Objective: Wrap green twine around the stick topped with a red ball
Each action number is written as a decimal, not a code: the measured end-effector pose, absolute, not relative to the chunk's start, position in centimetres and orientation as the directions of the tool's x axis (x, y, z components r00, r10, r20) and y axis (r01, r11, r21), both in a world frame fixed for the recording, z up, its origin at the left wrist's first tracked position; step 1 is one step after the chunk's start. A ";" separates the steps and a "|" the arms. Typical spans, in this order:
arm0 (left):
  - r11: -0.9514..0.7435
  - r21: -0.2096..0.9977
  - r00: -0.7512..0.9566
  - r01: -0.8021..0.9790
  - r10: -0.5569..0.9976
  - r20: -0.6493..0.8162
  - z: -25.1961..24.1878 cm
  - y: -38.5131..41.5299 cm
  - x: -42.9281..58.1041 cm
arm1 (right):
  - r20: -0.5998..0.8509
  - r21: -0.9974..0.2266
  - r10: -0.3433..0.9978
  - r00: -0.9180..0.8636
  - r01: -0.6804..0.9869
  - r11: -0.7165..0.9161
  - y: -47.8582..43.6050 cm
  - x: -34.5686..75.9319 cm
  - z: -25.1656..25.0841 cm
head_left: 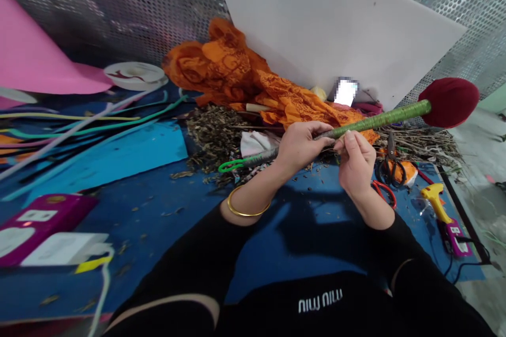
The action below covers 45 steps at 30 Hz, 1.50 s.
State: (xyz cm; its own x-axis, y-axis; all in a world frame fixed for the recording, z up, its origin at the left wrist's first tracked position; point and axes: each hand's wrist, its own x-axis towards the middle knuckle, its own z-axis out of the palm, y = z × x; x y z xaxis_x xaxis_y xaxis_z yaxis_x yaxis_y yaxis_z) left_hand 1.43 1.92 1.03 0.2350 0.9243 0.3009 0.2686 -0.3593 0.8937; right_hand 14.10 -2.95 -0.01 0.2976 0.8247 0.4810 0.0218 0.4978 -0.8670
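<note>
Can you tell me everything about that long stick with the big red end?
The long stick slants over the blue table, its dark red, rounded, cloth-looking end on the person's right. Next comes a green section that looks wrapped in bands, then a greyish stretch, and a bright green loop at the other end. The left hand grips the greyish part. The right hand pinches close by the green wrapping's lower edge; what it pinches is unclear.

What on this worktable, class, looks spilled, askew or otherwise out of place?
The dried plant matter looks spilled: beyond its heap, loose flakes are strewn across the blue tabletop. The orange cloth lies crumpled by the white board, which looks untidy. The partly green-wrapped stick in the left hand shows no clear damage.
</note>
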 end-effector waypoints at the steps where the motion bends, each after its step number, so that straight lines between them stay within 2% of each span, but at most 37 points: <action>1: -0.362 0.887 0.236 0.286 0.924 0.301 1.0 1.9 1.4 | 0.494 -0.862 0.821 0.284 0.041 0.505 -3.1 14.1 -0.1; 6: -0.353 0.855 0.217 0.379 0.932 0.289 1.6 1.9 0.9 | 0.626 -0.778 0.773 0.105 0.152 0.609 -3.0 15.2 0.6; 9: -0.335 0.852 0.186 0.403 0.941 0.282 1.9 1.9 0.6 | 0.761 -0.595 0.647 -0.038 0.357 0.720 -2.5 16.9 2.0; 11: -0.318 0.846 0.178 0.427 0.947 0.267 1.9 1.9 0.6 | 0.802 -0.483 0.589 -0.101 0.471 0.738 -2.1 18.1 2.7; 13: -0.313 0.837 0.184 0.449 0.949 0.256 1.9 2.0 0.7 | 0.798 -0.447 0.586 -0.138 0.518 0.730 -1.8 19.0 3.1; 17: -0.317 0.816 0.216 0.483 0.947 0.240 1.8 2.1 1.0 | 0.770 -0.495 0.613 -0.177 0.439 0.750 -1.7 19.6 3.2; 22: -0.349 0.795 0.240 0.496 0.935 0.260 1.9 2.1 1.1 | 0.732 -0.521 0.605 -0.314 0.315 0.793 -1.6 19.4 2.9; 30: -0.313 0.679 0.248 0.664 0.949 0.194 2.5 1.4 1.1 | 0.756 -0.577 0.621 -0.209 0.235 0.782 -0.3 19.1 2.2; 38: -0.315 0.614 0.279 0.723 0.947 0.158 3.0 1.1 1.2 | 0.742 -0.563 0.631 -0.225 0.300 0.770 0.1 19.2 1.8; 45: -0.384 0.479 0.300 0.790 0.922 0.245 2.4 1.0 1.4 | 0.696 -0.581 0.687 -0.210 0.398 0.710 0.7 19.4 1.4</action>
